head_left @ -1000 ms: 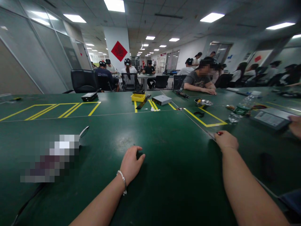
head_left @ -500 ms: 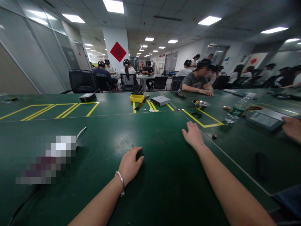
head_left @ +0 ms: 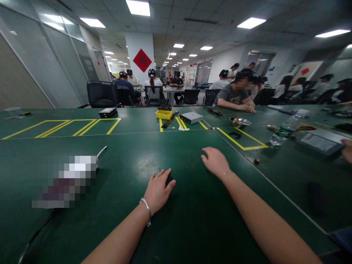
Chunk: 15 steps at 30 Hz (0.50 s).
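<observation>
The right hand (head_left: 216,162) has come away from the small dark round piece (head_left: 256,161), which lies apart, right of its fingers; both hands look empty. Versus 1.0 s ago, the left hand (head_left: 158,191) has spread its fingers; the right thumb and index sit slightly apart

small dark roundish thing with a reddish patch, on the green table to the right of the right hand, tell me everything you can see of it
The small dark roundish thing with a reddish patch rests on the smooth green tabletop, close by the pale straight line and nearer the wearer than the yellow tape outline. Its material and any separate parts are too small to tell. No hand touches it; the wearer's right hand is apart, to its left.
</observation>
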{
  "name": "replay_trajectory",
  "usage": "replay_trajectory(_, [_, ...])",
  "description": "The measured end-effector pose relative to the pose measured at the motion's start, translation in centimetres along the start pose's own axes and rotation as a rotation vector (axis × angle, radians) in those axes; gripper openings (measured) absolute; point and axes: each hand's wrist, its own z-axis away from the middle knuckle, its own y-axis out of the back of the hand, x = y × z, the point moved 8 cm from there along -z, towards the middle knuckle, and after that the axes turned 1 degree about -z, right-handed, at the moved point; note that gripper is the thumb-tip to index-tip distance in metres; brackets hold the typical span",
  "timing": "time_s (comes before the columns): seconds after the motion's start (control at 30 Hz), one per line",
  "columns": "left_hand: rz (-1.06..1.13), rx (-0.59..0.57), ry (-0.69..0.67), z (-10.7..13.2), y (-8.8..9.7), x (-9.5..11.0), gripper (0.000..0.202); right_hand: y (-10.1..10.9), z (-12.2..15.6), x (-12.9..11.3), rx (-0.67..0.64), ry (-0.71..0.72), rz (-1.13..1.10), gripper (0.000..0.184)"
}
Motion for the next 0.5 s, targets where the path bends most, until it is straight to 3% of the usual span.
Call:
replay_trajectory(0.1, [0.012,0.015,-0.003,0.0,0.2,0.0,0.044,3.7,0.8,10.9,0.198,-0.442,0.204,0.045])
replay_trajectory(0.17, [0.006,0.015,-0.001,0.0,0.3,0.1,0.043,4.4,3.1,16.9,0.207,-0.723,0.223,0.051])
replay_trajectory(0.23, [-0.002,0.007,0.001,0.0,0.2,0.1,0.043,3.8,5.4,20.8,0.143,-0.927,0.176,0.057])
replay_trajectory(0.3, [-0.004,0.000,-0.001,0.1,0.2,0.1,0.042,2.9,6.5,22.6,0.083,-1.006,0.136,0.058])
replay_trajectory(0.5, [0.010,-0.004,-0.014,0.1,0.1,0.1,0.040,2.2,6.1,23.1,0.084,-0.952,0.126,0.049])
